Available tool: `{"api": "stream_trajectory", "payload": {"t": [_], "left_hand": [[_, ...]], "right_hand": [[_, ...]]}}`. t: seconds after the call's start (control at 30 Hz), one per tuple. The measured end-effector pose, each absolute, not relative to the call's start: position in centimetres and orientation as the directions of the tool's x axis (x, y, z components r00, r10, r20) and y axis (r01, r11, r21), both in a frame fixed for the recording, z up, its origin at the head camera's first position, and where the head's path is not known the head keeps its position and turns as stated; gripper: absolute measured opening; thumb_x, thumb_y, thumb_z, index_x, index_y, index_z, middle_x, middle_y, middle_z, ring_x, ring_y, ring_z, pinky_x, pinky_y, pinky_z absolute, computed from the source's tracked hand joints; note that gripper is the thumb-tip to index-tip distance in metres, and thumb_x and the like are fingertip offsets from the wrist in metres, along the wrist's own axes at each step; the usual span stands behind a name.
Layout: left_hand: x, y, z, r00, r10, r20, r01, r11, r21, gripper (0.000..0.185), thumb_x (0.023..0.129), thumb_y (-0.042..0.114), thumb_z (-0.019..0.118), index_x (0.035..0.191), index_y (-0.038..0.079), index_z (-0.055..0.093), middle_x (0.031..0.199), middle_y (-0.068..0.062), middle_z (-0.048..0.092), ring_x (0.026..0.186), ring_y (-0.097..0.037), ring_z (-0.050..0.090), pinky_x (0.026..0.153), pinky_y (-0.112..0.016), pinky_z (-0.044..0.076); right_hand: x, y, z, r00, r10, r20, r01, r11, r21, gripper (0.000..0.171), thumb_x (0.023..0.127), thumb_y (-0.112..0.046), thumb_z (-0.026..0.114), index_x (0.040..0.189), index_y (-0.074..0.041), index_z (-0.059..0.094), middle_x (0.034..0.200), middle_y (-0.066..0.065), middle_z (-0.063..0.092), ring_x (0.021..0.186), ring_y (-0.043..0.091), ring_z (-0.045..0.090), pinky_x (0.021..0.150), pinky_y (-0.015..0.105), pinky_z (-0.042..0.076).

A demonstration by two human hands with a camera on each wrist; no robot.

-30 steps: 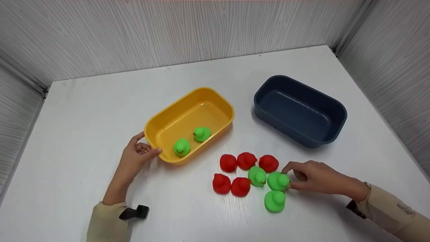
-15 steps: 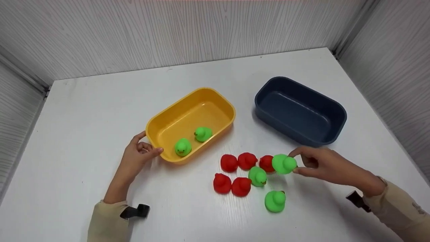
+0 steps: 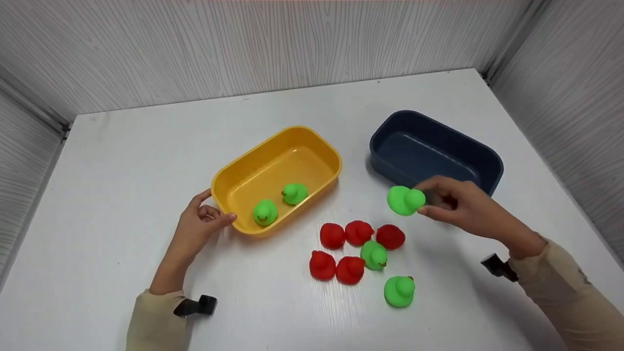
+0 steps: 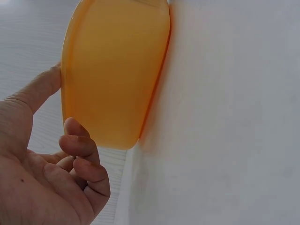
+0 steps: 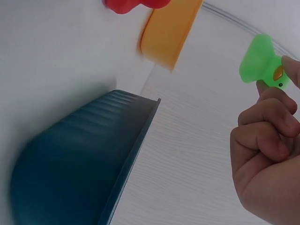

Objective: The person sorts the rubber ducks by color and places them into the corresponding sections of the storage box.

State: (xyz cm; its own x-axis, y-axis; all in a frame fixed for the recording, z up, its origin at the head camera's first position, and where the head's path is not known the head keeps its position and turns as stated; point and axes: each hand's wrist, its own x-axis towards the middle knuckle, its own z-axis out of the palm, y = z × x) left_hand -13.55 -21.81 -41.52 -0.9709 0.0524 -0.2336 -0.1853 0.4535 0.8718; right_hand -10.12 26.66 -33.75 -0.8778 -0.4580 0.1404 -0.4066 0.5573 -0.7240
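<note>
My right hand [image 3: 460, 202] pinches a green rubber duck [image 3: 402, 200] between thumb and forefinger, raised above the table in front of the navy bin [image 3: 438, 131]. The right wrist view shows the duck [image 5: 262, 61] at the fingertips, with the other fingers curled. At the near left end of the yellow bin [image 3: 258, 151], my left hand [image 3: 197, 229] grips the rim with thumb and forefinger. Two green ducks [image 3: 265, 212] sit inside that bin. On the table lie several red ducks [image 3: 350, 270] and two more green ducks [image 3: 399, 291].
The navy bin stands at the right, its interior partly hidden by my right hand. Pale wood-grain panels [image 3: 273, 48] rise behind the white table [image 3: 146, 156] and at both sides. A black wrist camera [image 3: 200, 306] sits on each sleeve.
The right hand has taken a green duck from beside the red ones, lifted it and carried it away from me towards the bins. My left hand stays on the yellow bin.
</note>
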Motion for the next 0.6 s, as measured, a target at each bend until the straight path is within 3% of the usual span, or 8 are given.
{"api": "stream_trajectory", "payload": {"t": [0.27, 0.6], "left_hand": [[-13.7, -21.8, -41.4, -0.970, 0.048, -0.236, -0.190, 0.453, 0.871, 0.086, 0.085, 0.031, 0.074, 0.152, 0.011, 0.023, 0.085, 0.005, 0.052, 0.073, -0.008, 0.045, 0.064, -0.019, 0.040], [-13.6, -21.7, -41.5, -0.970, 0.045, -0.241, -0.195, 0.455, 0.869, 0.086, 0.085, 0.030, 0.073, 0.152, 0.010, 0.023, 0.084, 0.005, 0.053, 0.074, -0.008, 0.046, 0.066, -0.019, 0.040]], "right_hand": [[-12.9, 24.5, -32.7, -0.891, -0.411, 0.190, -0.411, 0.557, -0.722, 0.025, 0.086, -0.008, 0.071, 0.111, -0.010, 0.066, 0.067, -0.004, 0.039, 0.059, 0.009, 0.037, 0.053, 0.025, 0.031], [-15.4, 22.2, -32.0, -0.914, -0.385, 0.129, -0.351, 0.588, -0.729, 0.027, 0.090, -0.019, 0.069, 0.115, -0.013, 0.065, 0.071, -0.001, 0.040, 0.064, 0.013, 0.040, 0.057, 0.024, 0.032]]}}
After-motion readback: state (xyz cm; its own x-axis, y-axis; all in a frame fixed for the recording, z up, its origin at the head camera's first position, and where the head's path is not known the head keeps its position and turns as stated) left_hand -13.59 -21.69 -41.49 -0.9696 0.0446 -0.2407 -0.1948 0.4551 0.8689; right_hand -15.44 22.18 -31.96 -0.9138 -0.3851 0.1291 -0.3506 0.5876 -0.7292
